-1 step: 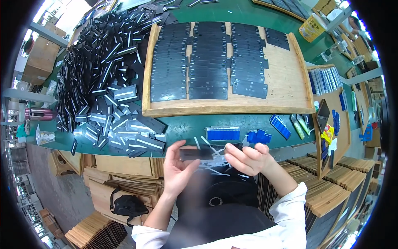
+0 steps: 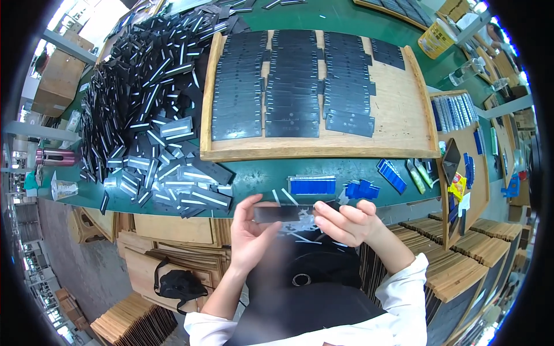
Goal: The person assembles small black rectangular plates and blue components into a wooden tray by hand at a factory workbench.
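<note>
In front of me, at the table's near edge, my left hand point(image 2: 250, 233) grips a thin dark rectangular piece point(image 2: 277, 214) between thumb and fingers. My right hand point(image 2: 348, 224) is closed in a pinch at the right end of that piece, its fingers curled. What exactly sits between the right fingertips is too small to tell. Below and behind the piece lie scattered white strips point(image 2: 297, 232) on something dark. Just beyond the hands, a stack of blue strips point(image 2: 312, 185) and a loose bunch of blue pieces point(image 2: 362, 190) rest on the green table point(image 2: 254, 173).
A wooden tray point(image 2: 323, 153) holds overlapping rows of black plates point(image 2: 291, 124). To its left spreads a large heap of black pieces with white strips point(image 2: 138, 109). Two green-handled tools point(image 2: 416, 177) lie at the right, near a yellow bucket point(image 2: 435, 39) farther back. Wooden boards point(image 2: 167, 230) are stacked below.
The dark piece between my hands has levelled slightly, and a white strip near its right end has shifted. Both hands keep nearly the same place.
</note>
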Tool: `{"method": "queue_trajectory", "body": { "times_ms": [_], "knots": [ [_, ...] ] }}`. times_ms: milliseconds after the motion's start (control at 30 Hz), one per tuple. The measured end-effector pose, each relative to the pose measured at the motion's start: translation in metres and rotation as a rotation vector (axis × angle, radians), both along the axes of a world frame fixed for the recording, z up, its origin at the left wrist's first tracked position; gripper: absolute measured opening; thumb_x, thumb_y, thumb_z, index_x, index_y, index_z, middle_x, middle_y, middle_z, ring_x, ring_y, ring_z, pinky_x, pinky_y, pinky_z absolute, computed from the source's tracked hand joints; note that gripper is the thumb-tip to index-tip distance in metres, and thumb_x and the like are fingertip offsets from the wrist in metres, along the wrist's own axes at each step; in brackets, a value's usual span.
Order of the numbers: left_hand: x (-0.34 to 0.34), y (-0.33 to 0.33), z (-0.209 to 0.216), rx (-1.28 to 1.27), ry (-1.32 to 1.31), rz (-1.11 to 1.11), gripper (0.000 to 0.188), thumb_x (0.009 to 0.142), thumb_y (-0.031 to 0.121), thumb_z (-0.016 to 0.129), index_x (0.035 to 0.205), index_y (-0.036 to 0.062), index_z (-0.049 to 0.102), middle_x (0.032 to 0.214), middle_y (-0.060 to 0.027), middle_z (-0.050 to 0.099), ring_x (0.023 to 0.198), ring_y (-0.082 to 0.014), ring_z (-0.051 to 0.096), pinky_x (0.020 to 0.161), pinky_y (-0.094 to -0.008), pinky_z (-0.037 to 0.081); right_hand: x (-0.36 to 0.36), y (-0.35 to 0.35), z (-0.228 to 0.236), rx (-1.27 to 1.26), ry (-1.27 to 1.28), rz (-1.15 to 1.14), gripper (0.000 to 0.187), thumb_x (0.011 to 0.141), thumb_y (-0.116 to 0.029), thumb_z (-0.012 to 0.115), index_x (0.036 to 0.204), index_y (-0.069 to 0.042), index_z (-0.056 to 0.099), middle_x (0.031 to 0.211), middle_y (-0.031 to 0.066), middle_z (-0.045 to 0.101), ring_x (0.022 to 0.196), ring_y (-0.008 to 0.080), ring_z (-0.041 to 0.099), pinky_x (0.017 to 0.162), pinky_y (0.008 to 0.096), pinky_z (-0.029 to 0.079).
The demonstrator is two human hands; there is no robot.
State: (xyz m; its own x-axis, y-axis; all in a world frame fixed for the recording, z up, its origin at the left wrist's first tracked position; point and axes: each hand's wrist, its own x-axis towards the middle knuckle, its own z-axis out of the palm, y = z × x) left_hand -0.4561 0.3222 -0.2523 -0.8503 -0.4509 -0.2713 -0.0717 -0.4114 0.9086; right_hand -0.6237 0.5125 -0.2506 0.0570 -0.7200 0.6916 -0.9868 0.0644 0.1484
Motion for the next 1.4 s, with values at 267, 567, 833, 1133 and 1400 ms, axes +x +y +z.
{"method": "queue_trajectory", "body": {
  "times_ms": [267,567,833,1133,1400],
  "knots": [
    [-0.005,0.008,0.009,-0.096,0.032,-0.057,0.068,0.08,-0.018,0.067,0.136,0.0049,0.037,0.128,-0.0182,0.057,0.117,-0.0223,0.058,0.094,-0.0331,0.056,0.016,-0.024,0.019,-0.06,-0.716,0.059,0.056,0.06,-0.013,0.084,0.113,-0.013,0.066,0.101,-0.005,0.071,0.076,0.0153,0.055,0.074,0.0321,0.037],
    [-0.001,0.007,0.008,-0.109,0.039,-0.069,0.065,0.082,-0.014,0.068,0.136,0.0045,0.036,0.128,-0.0176,0.058,0.114,-0.0203,0.06,0.093,-0.031,0.055,0.02,-0.025,0.018,-0.033,-0.721,0.066,0.064,0.055,-0.015,0.086,0.116,-0.013,0.065,0.099,-0.0039,0.07,0.078,0.0167,0.056,0.074,0.0327,0.039],
    [-0.001,0.007,0.007,-0.135,0.048,-0.074,0.065,0.082,-0.013,0.069,0.136,0.0043,0.037,0.128,-0.0172,0.059,0.115,-0.0198,0.06,0.093,-0.0311,0.055,0.021,-0.025,0.02,-0.029,-0.707,0.056,0.063,0.056,-0.015,0.085,0.116,-0.013,0.066,0.097,-0.0043,0.071,0.078,0.0162,0.056,0.075,0.0326,0.039],
    [-0.003,0.009,0.007,-0.152,0.046,-0.072,0.066,0.081,-0.014,0.07,0.136,0.0052,0.037,0.127,-0.0175,0.06,0.114,-0.0206,0.061,0.095,-0.0324,0.054,0.021,-0.025,0.017,-0.035,-0.71,0.056,0.057,0.059,-0.013,0.082,0.113,-0.012,0.067,0.096,-0.0039,0.071,0.077,0.0158,0.056,0.076,0.0321,0.038],
    [0.0,0.007,0.005,0.075,0.08,-0.046,0.072,0.08,-0.013,0.072,0.14,0.006,0.037,0.128,-0.0182,0.06,0.113,-0.0221,0.062,0.094,-0.0339,0.054,0.016,-0.031,0.019,-0.036,-0.741,0.13,0.063,0.069,-0.021,0.088,0.122,-0.008,0.055,0.104,-0.0011,0.074,0.076,0.0165,0.052,0.074,0.0328,0.036]
  ]
}}
